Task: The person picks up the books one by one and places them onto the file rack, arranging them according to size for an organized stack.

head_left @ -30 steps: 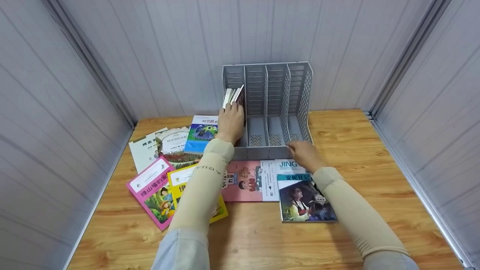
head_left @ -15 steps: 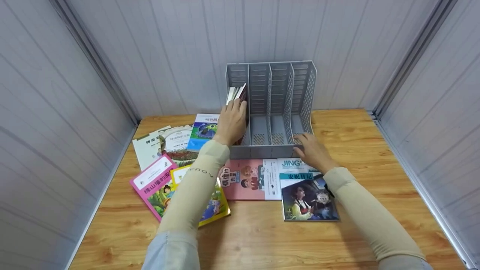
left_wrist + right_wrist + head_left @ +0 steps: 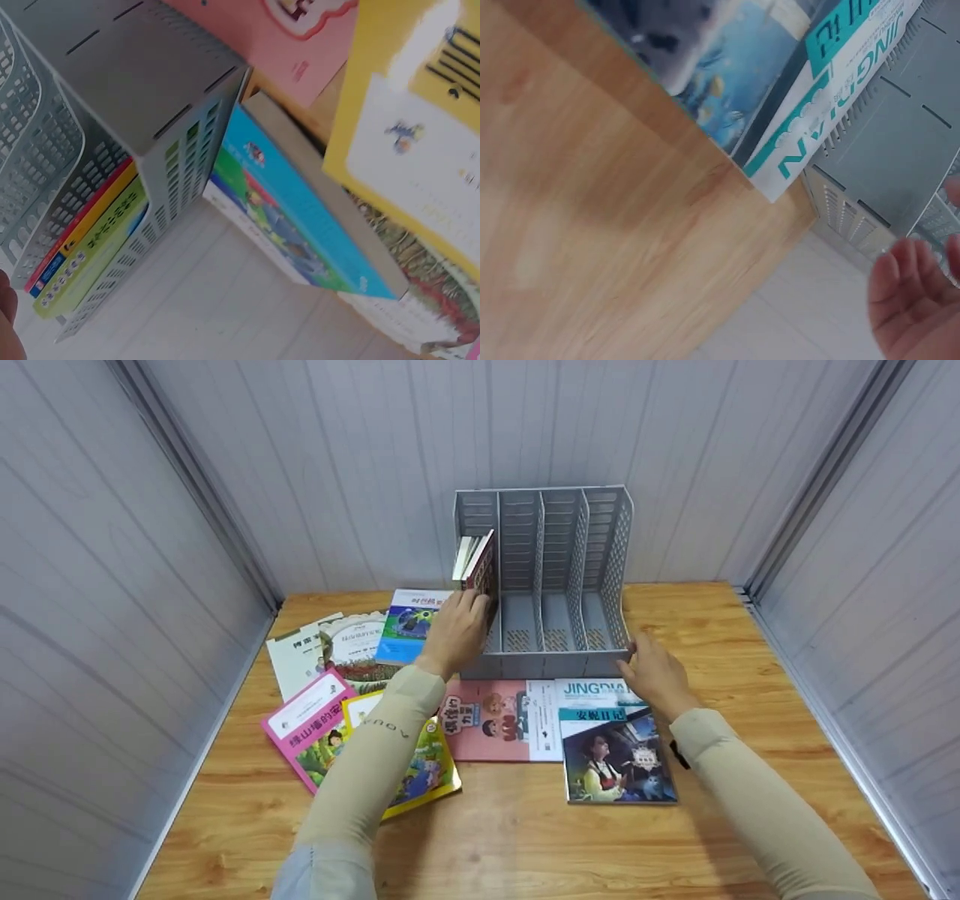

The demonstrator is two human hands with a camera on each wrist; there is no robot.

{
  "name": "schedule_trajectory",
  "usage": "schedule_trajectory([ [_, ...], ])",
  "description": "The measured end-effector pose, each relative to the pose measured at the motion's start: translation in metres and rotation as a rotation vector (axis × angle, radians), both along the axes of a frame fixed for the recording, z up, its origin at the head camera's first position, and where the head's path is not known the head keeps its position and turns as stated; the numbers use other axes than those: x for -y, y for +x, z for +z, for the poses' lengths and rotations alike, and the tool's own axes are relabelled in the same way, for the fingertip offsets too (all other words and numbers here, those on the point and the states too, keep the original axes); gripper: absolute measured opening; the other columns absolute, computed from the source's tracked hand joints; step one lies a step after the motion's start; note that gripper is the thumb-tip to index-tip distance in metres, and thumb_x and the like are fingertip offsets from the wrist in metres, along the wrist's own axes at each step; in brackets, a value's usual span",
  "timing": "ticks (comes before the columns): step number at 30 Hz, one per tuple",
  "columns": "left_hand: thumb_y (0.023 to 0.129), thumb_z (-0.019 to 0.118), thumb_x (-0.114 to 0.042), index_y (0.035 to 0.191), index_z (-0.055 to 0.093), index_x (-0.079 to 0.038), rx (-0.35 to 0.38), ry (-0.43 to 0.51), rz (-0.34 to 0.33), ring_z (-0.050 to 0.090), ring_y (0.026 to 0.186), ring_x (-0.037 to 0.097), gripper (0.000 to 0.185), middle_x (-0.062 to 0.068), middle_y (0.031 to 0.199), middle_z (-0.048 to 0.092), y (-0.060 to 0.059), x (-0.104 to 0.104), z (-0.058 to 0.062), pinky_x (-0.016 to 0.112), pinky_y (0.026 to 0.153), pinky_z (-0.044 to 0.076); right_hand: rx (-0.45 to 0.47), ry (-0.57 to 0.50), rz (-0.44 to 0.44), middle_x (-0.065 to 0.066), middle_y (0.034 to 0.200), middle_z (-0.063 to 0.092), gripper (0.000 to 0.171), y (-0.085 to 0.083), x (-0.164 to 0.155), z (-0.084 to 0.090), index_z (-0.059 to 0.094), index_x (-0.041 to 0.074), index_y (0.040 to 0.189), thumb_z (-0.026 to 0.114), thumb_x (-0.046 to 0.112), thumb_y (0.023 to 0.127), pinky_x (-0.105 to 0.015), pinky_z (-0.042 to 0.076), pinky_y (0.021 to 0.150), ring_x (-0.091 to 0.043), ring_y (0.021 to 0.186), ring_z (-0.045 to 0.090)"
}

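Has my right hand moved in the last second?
Yes, the right hand has moved rightward along the gray organizer, to its front right corner.

This is a booth: three pale panelled walls [image 3: 375,472] enclose a wood-grain tabletop [image 3: 517,840].

Rack [image 3: 545,664] on table [image 3: 517,840], wall [image 3: 555,420] behind. Several upright books [image 3: 475,561] in leftmost compartment. Two flat books [image 3: 581,742] before rack, side by side; overlapping group of five books [image 3: 356,643] at left.

the wood-grain tabletop [image 3: 517,840] bears a grey rack [image 3: 547,664] at twelve o'clock, overlapping books [image 3: 364,706] toward nine and ten, a dark-covered book [image 3: 619,754] near three.
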State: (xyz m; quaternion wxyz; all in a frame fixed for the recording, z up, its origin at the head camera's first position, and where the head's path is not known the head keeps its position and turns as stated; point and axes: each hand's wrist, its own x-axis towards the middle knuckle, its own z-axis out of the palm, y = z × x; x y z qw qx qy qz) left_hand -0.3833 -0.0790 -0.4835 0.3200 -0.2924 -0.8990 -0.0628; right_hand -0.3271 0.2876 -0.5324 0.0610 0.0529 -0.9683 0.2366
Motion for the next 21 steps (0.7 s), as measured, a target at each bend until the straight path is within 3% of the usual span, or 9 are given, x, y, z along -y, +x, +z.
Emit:
schedule_trajectory([
  [4,0.102,0.068,-0.005,0.125,0.065,0.004,0.083,0.004,-0.031,0.067,0.105,0.038,0.026,0.021,0.117,0.068,0.006,0.002,-0.015,0.050,0.095,0.059,0.134,0.047,0.000,-0.030,0.118,0.070,0.047,0.010,-0.007,-0.004,0.056,-0.005,0.131,0.066,0.034,0.107,-0.063,0.056,0.086,-0.044,0.098,0.070],
  [7,0.102,0.069,-0.010,0.126,0.064,0.005,0.199,-0.006,-0.028,0.066,0.105,0.038,0.028,0.021,0.116,0.067,0.010,0.004,-0.026,0.051,0.096,0.058,0.199,0.094,-0.010,-0.031,0.119,0.070,0.057,0.015,-0.010,-0.009,0.057,-0.008,0.132,0.067,0.042,0.105,-0.063,0.058,0.085,-0.045,0.098,0.072],
  [10,0.103,0.070,-0.016,0.127,0.064,0.005,0.317,-0.015,-0.016,0.066,0.109,0.038,0.032,0.021,0.118,0.067,0.012,0.003,-0.036,0.051,0.102,0.057,0.249,0.138,-0.033,-0.035,0.123,0.070,0.078,0.018,-0.011,-0.013,0.050,-0.013,0.146,0.067,0.050,0.104,-0.064,0.060,0.086,-0.049,0.100,0.073],
  [14,0.107,0.068,-0.024,0.129,0.064,0.004,0.436,-0.034,0.013,0.068,0.112,0.036,0.036,0.020,0.120,0.069,0.012,0.000,-0.046,0.049,0.104,0.058,0.294,0.184,-0.057,-0.038,0.126,0.069,0.098,0.022,-0.010,-0.015,0.042,-0.018,0.154,0.068,0.059,0.100,-0.064,0.060,0.086,-0.050,0.103,0.073],
  [18,0.110,0.064,-0.028,0.137,0.061,0.003,0.547,-0.044,0.048,0.068,0.117,0.035,0.041,0.019,0.126,0.069,0.013,-0.004,-0.050,0.048,0.109,0.057,0.335,0.171,-0.075,-0.028,0.102,0.072,0.088,0.025,-0.007,-0.018,0.062,-0.015,0.129,0.074,0.065,0.094,-0.050,0.057,0.069,-0.036,0.083,0.069],
  [21,0.113,0.059,-0.026,0.138,0.060,0.003,0.616,-0.075,0.071,0.068,0.120,0.035,0.039,0.019,0.127,0.069,0.014,-0.007,-0.053,0.048,0.112,0.055,0.375,0.134,-0.062,-0.010,0.078,0.058,0.072,0.026,-0.005,-0.021,0.067,-0.004,0.098,0.077,0.067,0.090,-0.038,0.045,0.059,-0.023,0.068,0.055],
])
